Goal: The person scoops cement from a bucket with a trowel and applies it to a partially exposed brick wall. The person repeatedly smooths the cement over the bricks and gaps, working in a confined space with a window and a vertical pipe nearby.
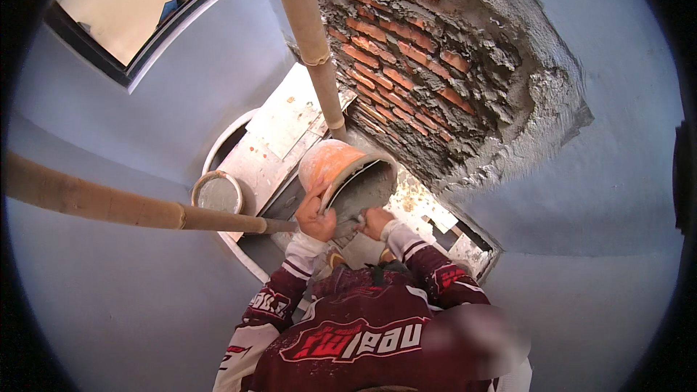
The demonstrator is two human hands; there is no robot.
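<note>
An orange bucket (330, 162) is tilted over in front of me, its mouth facing toward my lower right. Grey wet mortar (370, 187) coats its inside. My left hand (315, 219) is closed on the near left part of the bucket's rim. Just below the mouth, my right hand (375, 223) is closed around what looks like the handle of a trowel (347, 228). Its grey, mortar-smeared blade lies between my two hands; the handle is mostly hidden in my fist.
A bamboo pole (305, 22) rises beyond the bucket, and another (131, 199) crosses from the left toward my left hand. A round tub (219, 194) of grey material stands beside whitish boards (287, 120). Exposed brickwork (406, 51) edged by rough plaster lies at upper right.
</note>
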